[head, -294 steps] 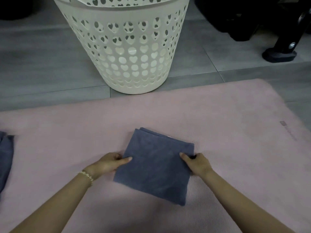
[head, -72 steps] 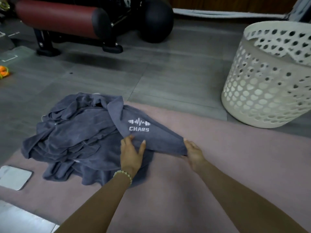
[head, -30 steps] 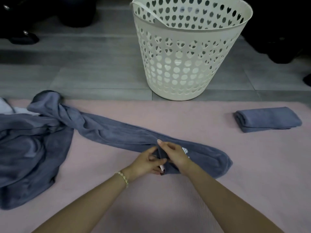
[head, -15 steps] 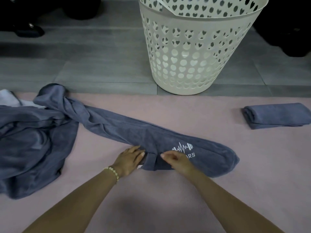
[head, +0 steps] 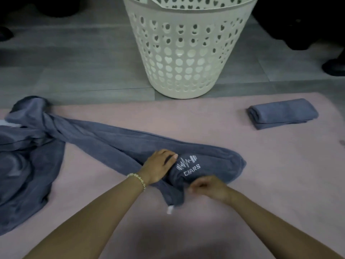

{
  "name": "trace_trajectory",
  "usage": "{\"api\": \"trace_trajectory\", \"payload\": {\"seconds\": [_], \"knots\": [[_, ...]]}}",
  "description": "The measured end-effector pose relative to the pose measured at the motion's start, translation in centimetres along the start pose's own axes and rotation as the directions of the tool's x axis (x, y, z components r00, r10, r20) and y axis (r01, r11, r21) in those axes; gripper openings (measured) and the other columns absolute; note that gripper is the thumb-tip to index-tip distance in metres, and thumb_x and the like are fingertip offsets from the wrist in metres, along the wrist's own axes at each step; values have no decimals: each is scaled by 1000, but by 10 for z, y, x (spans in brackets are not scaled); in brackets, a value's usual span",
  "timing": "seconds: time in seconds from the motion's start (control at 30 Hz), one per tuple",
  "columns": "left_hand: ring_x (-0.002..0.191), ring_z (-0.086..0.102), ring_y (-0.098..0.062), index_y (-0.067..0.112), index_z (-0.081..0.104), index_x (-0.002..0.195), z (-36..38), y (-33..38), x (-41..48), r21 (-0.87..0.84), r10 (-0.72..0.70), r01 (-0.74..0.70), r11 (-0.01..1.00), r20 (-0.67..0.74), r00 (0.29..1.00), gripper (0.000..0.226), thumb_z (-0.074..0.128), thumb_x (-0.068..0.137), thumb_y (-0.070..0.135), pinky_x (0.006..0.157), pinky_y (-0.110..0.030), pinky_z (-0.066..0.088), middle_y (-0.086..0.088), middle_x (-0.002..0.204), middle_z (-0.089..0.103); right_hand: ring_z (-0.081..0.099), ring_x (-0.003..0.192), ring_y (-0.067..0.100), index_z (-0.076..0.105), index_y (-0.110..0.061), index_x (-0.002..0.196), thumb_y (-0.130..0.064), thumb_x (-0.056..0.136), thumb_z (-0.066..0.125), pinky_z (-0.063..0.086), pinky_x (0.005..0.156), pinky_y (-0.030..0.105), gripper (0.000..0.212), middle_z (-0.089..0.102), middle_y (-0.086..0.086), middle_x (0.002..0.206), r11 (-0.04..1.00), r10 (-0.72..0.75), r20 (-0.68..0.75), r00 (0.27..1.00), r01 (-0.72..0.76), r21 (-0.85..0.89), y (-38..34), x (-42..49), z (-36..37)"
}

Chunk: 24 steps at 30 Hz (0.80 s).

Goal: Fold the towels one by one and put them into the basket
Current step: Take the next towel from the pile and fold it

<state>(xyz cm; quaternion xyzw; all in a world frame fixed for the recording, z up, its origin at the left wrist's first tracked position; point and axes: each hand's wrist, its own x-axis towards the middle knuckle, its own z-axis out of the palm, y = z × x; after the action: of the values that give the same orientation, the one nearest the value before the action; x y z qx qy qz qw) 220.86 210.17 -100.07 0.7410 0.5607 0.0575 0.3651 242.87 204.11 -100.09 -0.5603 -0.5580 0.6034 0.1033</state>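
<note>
on the mat [head: 280, 165] before the basket [head: 186, 53] lies a towel [head: 112, 139]; left of the basket a pile [head: 24, 165], right a folded towel [head: 281, 113].

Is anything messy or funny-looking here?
Yes. The logo towel in the middle is bunched into a long twisted rope, its far end tangled in the crumpled pile at the left. Also, a folded towel lies on the pink mat at the right, not in the basket.
</note>
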Motion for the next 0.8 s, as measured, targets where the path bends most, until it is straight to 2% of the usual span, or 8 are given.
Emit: {"api": "trace_trajectory", "payload": {"seconds": [0.07, 0.13, 0.23, 0.43, 0.53, 0.63, 0.73, 0.8], "knots": [[136, 31, -18, 19, 42, 139, 15, 15, 13, 25, -1, -1, 1000, 74, 997, 49, 32, 99, 45, 114, -29, 21, 1, 147, 39, 59, 67, -7, 70, -10, 80, -3, 80, 71, 44, 69, 11, 7, 68, -7, 74, 992, -1, -378, 926, 50, 120, 13, -6, -28], [142, 20, -18, 21, 27, 148, 26, 29, 29, 57, -22, 14, 998, 127, 992, 55, 30, 99, 46, 117, -30, 14, 2, 155, 23, 58, 70, 11, 62, -7, 82, -4, 78, 74, 42, 64, 15, 12, 62, 6, 79, 986, 120, -724, 679, 5, 168, 32, -5, -60], [145, 11, -17, 21, 17, 151, 37, 52, 54, 109, -7, -11, 994, 158, 987, 59, 27, 99, 48, 118, -29, 8, 4, 158, 13, 56, 77, 25, 58, 1, 86, -22, 77, 77, 43, 68, 29, 32, 60, 14, 83, 897, 441, -749, 494, -221, 383, 57, 7, -86], [139, 22, -23, 19, 30, 146, 59, 98, 117, 209, 18, -64, 976, 216, 976, 55, 26, 99, 48, 116, -35, 16, 2, 153, 28, 60, 79, 26, 68, 1, 82, -21, 80, 75, 53, 78, 35, 23, 63, 10, 79, 818, 550, -550, 629, -270, 509, 64, 21, -88], [116, 47, -23, 18, 59, 118, 64, 120, 140, 187, 18, -71, 980, 269, 963, 51, 32, 96, 55, 104, -36, 33, -2, 122, 59, 52, 75, 21, 56, -7, 79, -17, 85, 70, 46, 65, 24, 18, 56, 8, 76, 807, 394, -516, 760, -18, 590, 61, 6, -99], [77, 50, -11, 13, 66, 81, 54, 146, 154, -46, 38, -22, 999, 392, 919, 68, 43, 77, 77, 81, -31, 45, 2, 81, 59, 60, 92, 22, 55, -6, 98, -16, 91, 60, 51, 82, 30, 13, 62, 16, 100, 606, 290, -434, 853, 187, 773, 57, -8, -112], [60, 38, -4, 17, 52, 62, 35, 171, 162, -81, 94, -63, 995, 472, 877, 43, 55, 89, 51, 62, -22, 37, 10, 62, 46, 61, 111, 20, 55, -5, 124, -19, 89, 58, 50, 92, 30, 38, 64, 10, 122, 401, 128, -264, 956, 193, 895, 47, -22, -112], [56, 39, 2, 16, 54, 65, 23, 188, 163, -224, 141, -52, 973, 401, 905, 33, 56, 94, 31, 58, -13, 37, 12, 59, 48, 58, 118, 17, 55, -10, 127, -24, 86, 60, 44, 102, 33, 43, 64, 3, 125, 440, 24, -127, 992, 104, 892, 39, -27, -107]]}}
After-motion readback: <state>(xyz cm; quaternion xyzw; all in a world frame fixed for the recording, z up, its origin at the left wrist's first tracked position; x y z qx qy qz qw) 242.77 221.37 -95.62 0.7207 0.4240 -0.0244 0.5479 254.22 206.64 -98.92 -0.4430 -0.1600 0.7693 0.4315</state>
